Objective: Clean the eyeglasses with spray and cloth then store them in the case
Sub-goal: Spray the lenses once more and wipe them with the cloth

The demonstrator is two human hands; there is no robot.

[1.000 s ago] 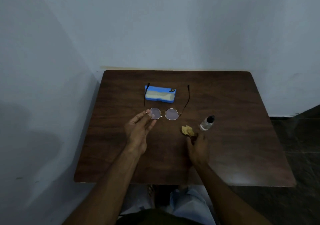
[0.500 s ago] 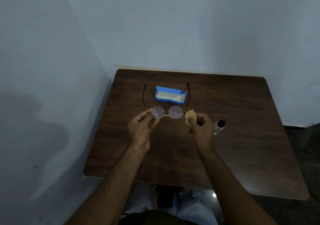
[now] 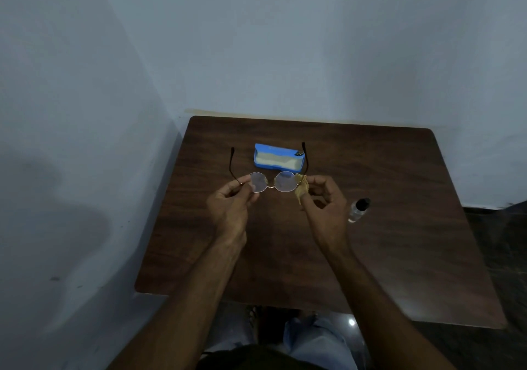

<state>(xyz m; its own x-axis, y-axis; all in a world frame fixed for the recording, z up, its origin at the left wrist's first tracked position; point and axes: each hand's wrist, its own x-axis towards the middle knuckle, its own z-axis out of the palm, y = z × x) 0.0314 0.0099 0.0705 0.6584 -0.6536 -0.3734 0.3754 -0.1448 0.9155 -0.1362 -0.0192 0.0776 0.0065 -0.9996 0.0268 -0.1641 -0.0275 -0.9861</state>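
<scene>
Thin-rimmed round eyeglasses (image 3: 272, 181) with dark temple arms are held up above the dark wooden table (image 3: 399, 241). My left hand (image 3: 229, 208) pinches the frame at the left lens edge. A small yellow cloth (image 3: 301, 192) is pinched in my right hand (image 3: 325, 202), pressed against the outer rim of the right lens. Behind the glasses lies the blue case (image 3: 279, 159), open, with a pale lining. The small clear spray bottle (image 3: 358, 209) with a black cap stands just right of my right hand.
The table stands in a corner, with walls close behind it and along its left side. A dark floor shows to the right. My knees are under the table's near edge.
My right hand lifted the cloth off the table and brought it left to the right lens. The glasses rose slightly, still held by my left hand. The view shifted.
</scene>
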